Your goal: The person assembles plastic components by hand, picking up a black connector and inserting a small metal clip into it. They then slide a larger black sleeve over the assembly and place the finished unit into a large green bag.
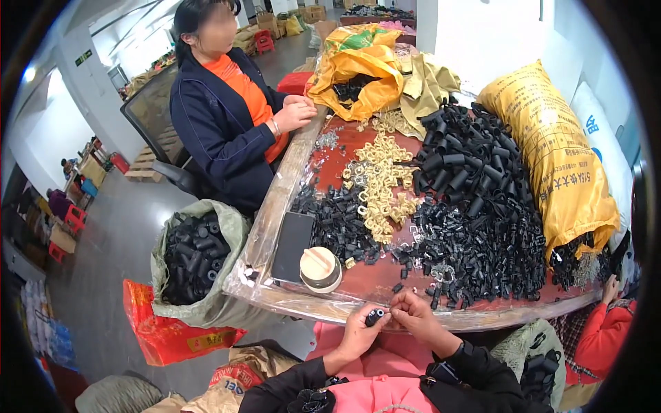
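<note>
Here, the left hand (359,336) holds a black cylindrical part (374,317) in curled fingers at the near edge of the worktop (372,279). The right hand (418,321) has its fingers pinched narrow just beside it; whether they hold anything, I cannot tell.

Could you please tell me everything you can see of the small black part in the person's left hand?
The small black part is short and looks cylindrical, probably plastic. Its visible end shows a pale ring around a dark centre and faces up and toward the right hand. The left hand grips it, hiding much of its body, near the table's front edge. The right hand's fingertips are close beside it; whether they touch it cannot be told.
</note>
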`<control>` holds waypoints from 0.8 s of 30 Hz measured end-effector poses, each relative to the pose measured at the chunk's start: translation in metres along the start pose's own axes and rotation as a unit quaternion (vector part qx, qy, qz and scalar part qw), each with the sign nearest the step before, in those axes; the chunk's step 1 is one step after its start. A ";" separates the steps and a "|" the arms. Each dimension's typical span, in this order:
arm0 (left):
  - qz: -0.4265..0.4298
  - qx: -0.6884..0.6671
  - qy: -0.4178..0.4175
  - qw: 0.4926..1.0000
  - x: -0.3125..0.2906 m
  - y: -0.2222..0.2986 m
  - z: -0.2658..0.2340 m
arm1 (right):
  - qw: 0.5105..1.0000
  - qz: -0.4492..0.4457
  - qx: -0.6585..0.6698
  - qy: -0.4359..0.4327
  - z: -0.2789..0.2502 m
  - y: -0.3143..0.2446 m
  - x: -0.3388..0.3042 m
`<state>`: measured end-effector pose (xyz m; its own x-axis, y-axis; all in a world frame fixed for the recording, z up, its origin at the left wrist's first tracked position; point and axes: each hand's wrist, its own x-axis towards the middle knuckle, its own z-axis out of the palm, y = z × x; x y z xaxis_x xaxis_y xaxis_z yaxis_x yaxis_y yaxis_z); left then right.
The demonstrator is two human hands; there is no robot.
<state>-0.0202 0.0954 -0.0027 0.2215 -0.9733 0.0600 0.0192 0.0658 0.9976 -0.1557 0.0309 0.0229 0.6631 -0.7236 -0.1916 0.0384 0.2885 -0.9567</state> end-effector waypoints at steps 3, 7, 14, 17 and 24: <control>-0.029 -0.019 0.001 0.999 0.001 0.002 -0.001 | 1.000 -0.001 -0.005 -0.004 0.001 -0.002 0.000; -0.107 -0.156 0.001 0.982 0.003 0.010 -0.003 | 1.000 -0.013 -0.009 -0.008 0.007 -0.003 0.001; -0.229 -0.295 -0.036 0.927 -0.002 0.010 -0.007 | 0.898 -0.203 -0.388 0.036 0.006 -0.003 -0.007; -0.248 -0.320 -0.063 0.912 -0.003 0.011 -0.009 | 0.900 -0.203 -0.386 0.019 0.005 -0.004 -0.010; -0.306 -0.340 -0.063 0.887 -0.005 0.009 -0.006 | 0.883 -0.230 -0.408 0.024 0.003 0.001 -0.014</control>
<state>-0.0150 0.1026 0.0055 -0.1432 -0.8870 -0.4391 0.6907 -0.4073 0.5975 -0.1628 0.0435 0.0254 0.6851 -0.6774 0.2679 -0.2689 -0.5770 -0.7712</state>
